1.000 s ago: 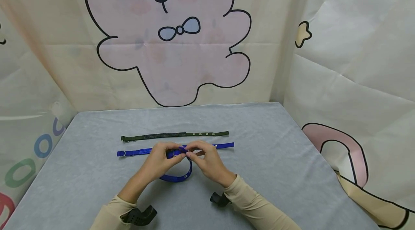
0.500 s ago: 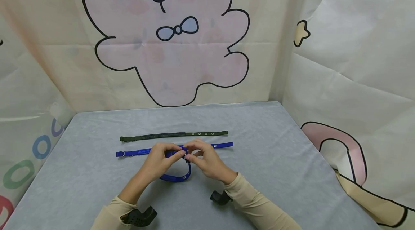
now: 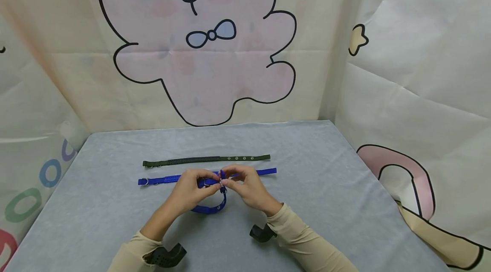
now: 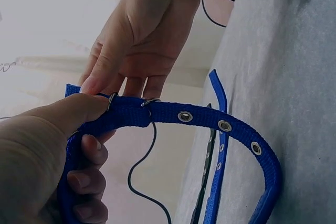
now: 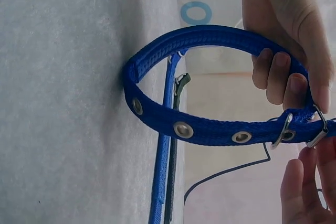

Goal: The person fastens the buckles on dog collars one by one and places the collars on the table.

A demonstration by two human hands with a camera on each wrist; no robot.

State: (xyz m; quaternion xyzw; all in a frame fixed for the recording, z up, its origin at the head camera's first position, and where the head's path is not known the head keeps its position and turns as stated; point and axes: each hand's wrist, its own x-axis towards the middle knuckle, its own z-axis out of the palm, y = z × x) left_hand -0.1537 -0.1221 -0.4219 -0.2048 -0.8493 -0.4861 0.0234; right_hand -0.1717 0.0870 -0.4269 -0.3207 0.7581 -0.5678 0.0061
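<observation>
A blue collar (image 5: 210, 132) with metal eyelets is bent into a loop, held just above the table. My left hand (image 3: 186, 191) grips it beside the buckle (image 5: 317, 129), its thumb on top and its fingers curled beneath. From the other side my right hand (image 3: 249, 189) pinches the strap near its tip, which sticks up between both hands in the head view. The strap runs through the metal buckle and past a metal ring (image 5: 283, 129). Whether the buckle's prong sits in an eyelet cannot be made out.
Behind the hands a second blue collar (image 3: 159, 180) lies flat and straight, partly hidden by them. Farther back lies a dark green collar (image 3: 199, 160), parallel to it. Grey cloth covers the table (image 3: 307, 157); printed curtains (image 3: 310, 84) stand around it.
The strap's tip has turned more upright between my fingertips. My right hand's fingers have shifted slightly, while the left hand keeps nearly the same place. Both flat collars stay put.
</observation>
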